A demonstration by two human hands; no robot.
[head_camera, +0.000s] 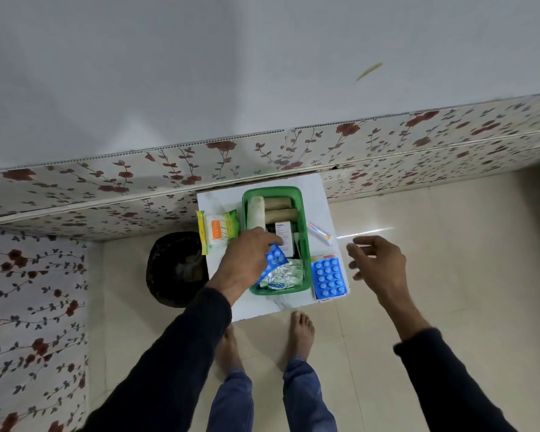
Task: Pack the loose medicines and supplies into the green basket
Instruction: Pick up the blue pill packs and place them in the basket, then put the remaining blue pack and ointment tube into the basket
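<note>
Blister strip [275, 258], light and flexible, which we judge best pinched by its edge, is gripped in the left hand [247, 260] over the green basket [306, 244]; right hand [376, 260] hovers spread, empty.

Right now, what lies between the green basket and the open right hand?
In the head view, a blue blister pack and a small tube lie between green basket and right hand.

Left hand [247, 260] gripping blue blister strip [274, 259] over green basket [306, 244] — right hand [376, 263] spread, empty
</note>
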